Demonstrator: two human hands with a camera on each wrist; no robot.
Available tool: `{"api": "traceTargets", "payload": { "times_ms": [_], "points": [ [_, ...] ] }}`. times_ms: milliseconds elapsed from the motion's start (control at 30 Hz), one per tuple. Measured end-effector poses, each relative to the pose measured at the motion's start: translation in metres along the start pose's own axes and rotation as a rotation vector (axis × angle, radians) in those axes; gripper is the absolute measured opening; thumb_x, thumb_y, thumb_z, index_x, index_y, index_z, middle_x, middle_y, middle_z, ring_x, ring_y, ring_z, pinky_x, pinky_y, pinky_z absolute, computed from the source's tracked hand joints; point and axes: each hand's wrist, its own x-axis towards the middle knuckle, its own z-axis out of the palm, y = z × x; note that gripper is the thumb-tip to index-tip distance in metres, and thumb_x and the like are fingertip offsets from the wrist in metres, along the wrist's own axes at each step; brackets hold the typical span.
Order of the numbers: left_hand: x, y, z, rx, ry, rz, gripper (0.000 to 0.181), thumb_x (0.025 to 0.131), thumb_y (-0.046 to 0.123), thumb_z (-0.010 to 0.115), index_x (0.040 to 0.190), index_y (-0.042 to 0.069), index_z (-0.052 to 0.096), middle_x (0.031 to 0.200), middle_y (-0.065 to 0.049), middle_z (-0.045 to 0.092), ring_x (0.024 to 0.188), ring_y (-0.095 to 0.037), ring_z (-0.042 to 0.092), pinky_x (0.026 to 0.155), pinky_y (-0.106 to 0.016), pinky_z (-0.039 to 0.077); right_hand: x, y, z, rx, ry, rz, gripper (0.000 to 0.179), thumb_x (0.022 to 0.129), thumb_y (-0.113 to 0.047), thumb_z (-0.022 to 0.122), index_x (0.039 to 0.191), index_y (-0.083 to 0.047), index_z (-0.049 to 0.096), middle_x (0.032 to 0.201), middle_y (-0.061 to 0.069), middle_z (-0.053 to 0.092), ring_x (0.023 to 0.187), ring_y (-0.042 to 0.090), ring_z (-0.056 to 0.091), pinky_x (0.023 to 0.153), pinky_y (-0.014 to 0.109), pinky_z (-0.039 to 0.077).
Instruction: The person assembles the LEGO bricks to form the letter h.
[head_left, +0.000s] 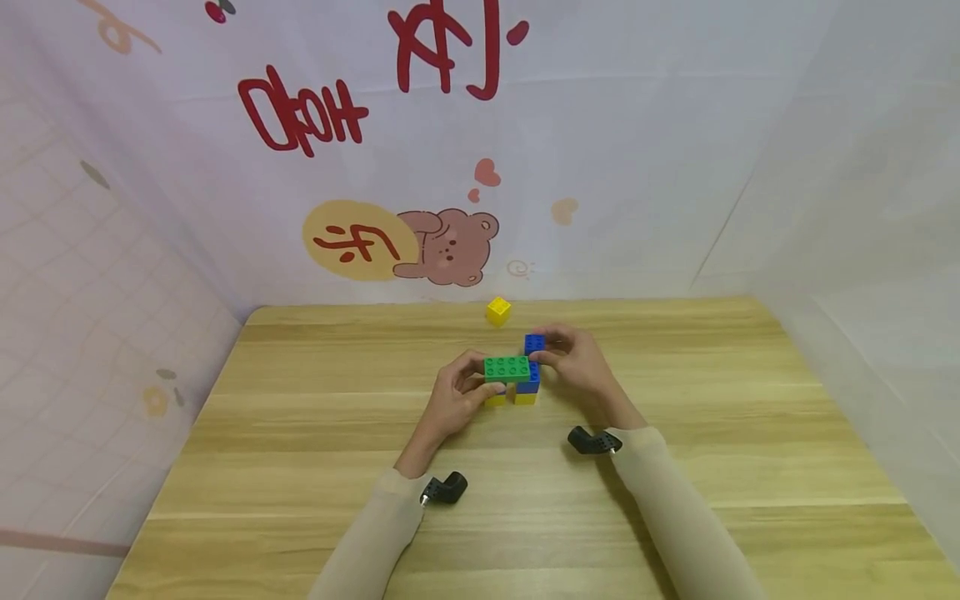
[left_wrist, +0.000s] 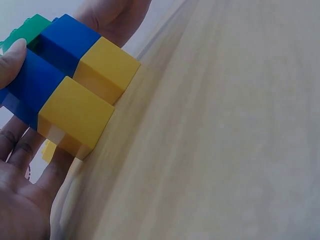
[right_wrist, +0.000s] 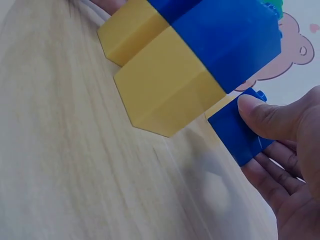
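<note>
Filling the background, a pale cloth (head_left: pixel 637 167) with red characters and a cartoon bear hangs behind the wooden table (head_left: pixel 300 375), meeting it along the far edge. Two cream sleeves, left (head_left: pixel 375 533) and right (head_left: pixel 682 508), reach in over the table from the near side. The left hand (head_left: pixel 454 398) grips the left stack (left_wrist: pixel 55 95), thumb pressed high on one side and fingers round behind; the right hand (head_left: pixel 577 362) pinches a small brick between thumb and fingers. Both stacks stand upright, close beside each other with a narrow gap, well in from the table's left and right edges and towards the far one; the left stack and the right stack (head_left: pixel 527 388) each have blue over yellow. A green brick (head_left: pixel 507 369), studs up, lies across their tops, leaving some blue studs of the right stack uncovered; whether it is pressed fully home cannot be told. Black cameras sit at the cuffs, left (head_left: pixel 448 487) and right (head_left: pixel 592 441). The pinched blue brick (right_wrist: pixel 232 130) is just behind the right stack, on its far-edge side. A small yellow brick (head_left: pixel 498 312) lies beyond the stacks, near the middle of the table's far edge.
</note>
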Motion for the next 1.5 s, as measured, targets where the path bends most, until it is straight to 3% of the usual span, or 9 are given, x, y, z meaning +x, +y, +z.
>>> {"api": "traceTargets", "payload": {
  "times_ms": [667, 1067, 1500],
  "points": [
    [0.001, 0.000, 0.000, 0.018, 0.012, -0.021, 0.030, 0.091, 0.003, 0.076, 0.118, 0.003, 0.064, 0.112, -0.012, 0.066, 0.098, -0.016, 0.064, 0.089, -0.029, 0.059, -0.012, -0.022, -0.013, 0.022, 0.015, -0.041, 0.036, 0.093, -0.019, 0.078, 0.127, -0.014, 0.068, 0.123, 0.011, 0.071, 0.116, 0.037, 0.069, 0.101, 0.053, 0.057],
    [0.001, -0.002, 0.000, 0.011, 0.008, -0.013, 0.029, 0.091, 0.003, 0.076, 0.117, 0.004, 0.064, 0.112, -0.014, 0.066, 0.099, -0.017, 0.065, 0.092, -0.033, 0.060, -0.015, -0.040, -0.015, 0.019, 0.036, -0.130, 0.032, 0.094, -0.020, 0.077, 0.125, -0.017, 0.069, 0.119, 0.010, 0.071, 0.114, 0.032, 0.069, 0.103, 0.050, 0.056],
    [0.003, -0.001, 0.001, 0.009, 0.011, -0.003, 0.029, 0.091, 0.000, 0.075, 0.117, 0.004, 0.065, 0.112, -0.015, 0.067, 0.099, -0.016, 0.065, 0.091, -0.033, 0.060, -0.019, -0.065, -0.014, 0.022, 0.039, -0.182, 0.034, 0.094, -0.018, 0.077, 0.126, -0.015, 0.068, 0.127, 0.009, 0.069, 0.115, 0.031, 0.067, 0.104, 0.051, 0.056]
  ]
}}
